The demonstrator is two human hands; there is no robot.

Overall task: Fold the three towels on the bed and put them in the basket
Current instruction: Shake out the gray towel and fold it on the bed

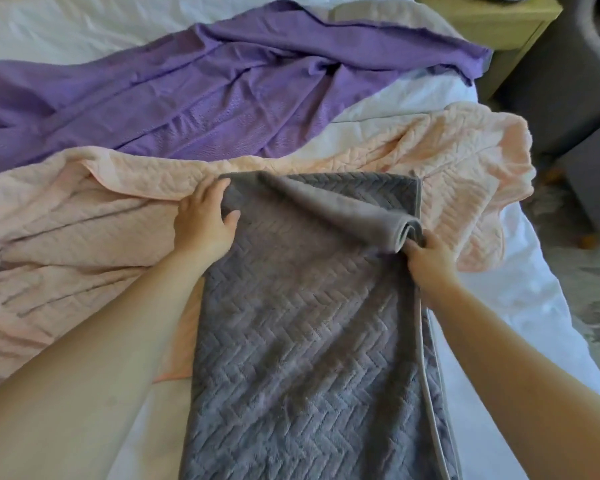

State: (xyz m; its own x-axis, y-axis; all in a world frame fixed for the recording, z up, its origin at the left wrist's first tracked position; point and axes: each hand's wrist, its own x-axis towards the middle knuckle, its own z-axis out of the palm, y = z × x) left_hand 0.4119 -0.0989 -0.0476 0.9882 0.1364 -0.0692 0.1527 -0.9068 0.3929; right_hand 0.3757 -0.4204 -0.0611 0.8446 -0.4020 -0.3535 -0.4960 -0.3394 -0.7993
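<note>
Grip of left hand (203, 221), right hand (430, 259): grey towel (302, 323), far fold.

Soft, even daylight; white sheet (388, 95) nearly blown out at top. Faint shadows in fabric folds. Wide-angle bending toward edges; slight overall softness, corners blurrier.

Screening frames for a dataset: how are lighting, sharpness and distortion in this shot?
Head view: soft, even daylight, no harsh glare, though the white sheet at top left looks washed out; the grey towel shows a crisp weave centrally; wide-angle stretch swells the forearms and softens the corners.
</note>
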